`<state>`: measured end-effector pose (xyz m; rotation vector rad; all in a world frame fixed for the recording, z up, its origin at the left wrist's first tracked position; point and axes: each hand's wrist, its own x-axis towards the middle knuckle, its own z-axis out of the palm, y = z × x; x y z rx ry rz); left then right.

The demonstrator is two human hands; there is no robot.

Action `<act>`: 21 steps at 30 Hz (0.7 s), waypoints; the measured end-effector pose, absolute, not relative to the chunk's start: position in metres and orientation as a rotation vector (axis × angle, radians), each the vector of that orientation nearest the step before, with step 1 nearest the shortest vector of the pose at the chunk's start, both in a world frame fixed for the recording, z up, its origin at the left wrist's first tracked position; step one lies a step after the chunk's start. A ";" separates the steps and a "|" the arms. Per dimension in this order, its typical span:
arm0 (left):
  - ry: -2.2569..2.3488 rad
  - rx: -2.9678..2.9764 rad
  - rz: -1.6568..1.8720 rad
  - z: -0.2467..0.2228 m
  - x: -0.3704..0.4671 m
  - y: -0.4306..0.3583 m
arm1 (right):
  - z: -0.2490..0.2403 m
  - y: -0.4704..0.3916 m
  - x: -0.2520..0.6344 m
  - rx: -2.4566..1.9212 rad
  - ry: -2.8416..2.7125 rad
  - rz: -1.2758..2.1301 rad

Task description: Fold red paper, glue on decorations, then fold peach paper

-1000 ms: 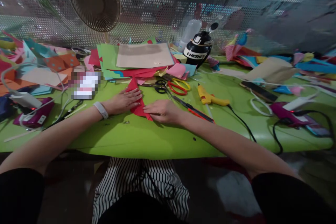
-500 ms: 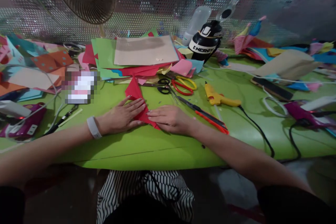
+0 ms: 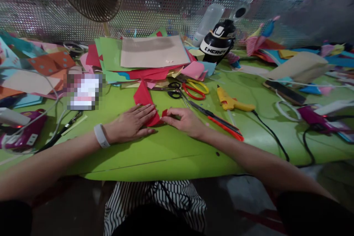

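A folded red paper (image 3: 143,94) lies on the green tabletop (image 3: 166,151), its pointed far end aimed at the paper stack. Across its near part rests my left hand (image 3: 132,122), palm down with the fingers stretched out and pressing on it. My right hand (image 3: 181,121) pinches the paper's near right tip between thumb and fingers, and that tip is bent upward. Part of the paper is hidden under my left fingers.
Beyond the hands are stacked papers (image 3: 155,52), red-handled scissors (image 3: 193,91) and a black bottle (image 3: 217,42). A red cutter (image 3: 225,127) and yellow glue gun (image 3: 235,104) lie right; a phone (image 3: 85,91) lies left.
My right hand has gone from lying flat on the red paper's near end to pinching its tip, which is now raised. My left hand stays on the paper.
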<state>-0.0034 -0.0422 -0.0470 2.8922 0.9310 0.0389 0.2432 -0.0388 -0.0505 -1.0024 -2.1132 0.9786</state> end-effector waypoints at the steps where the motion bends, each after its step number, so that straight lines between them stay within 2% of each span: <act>1: 0.929 2.892 0.039 -0.047 -0.004 -0.042 | -0.049 -0.037 0.239 -1.071 -2.084 1.018; 6: 0.895 2.898 0.094 -0.049 -0.005 -0.042 | -0.048 -0.030 0.224 -1.180 -1.956 1.167; 13: 0.960 2.895 0.186 -0.047 -0.004 -0.045 | -0.062 -0.035 0.218 -1.231 -1.826 1.065; 21: 1.105 2.885 0.283 -0.048 -0.005 -0.060 | -0.056 -0.034 0.217 -1.321 -1.862 1.021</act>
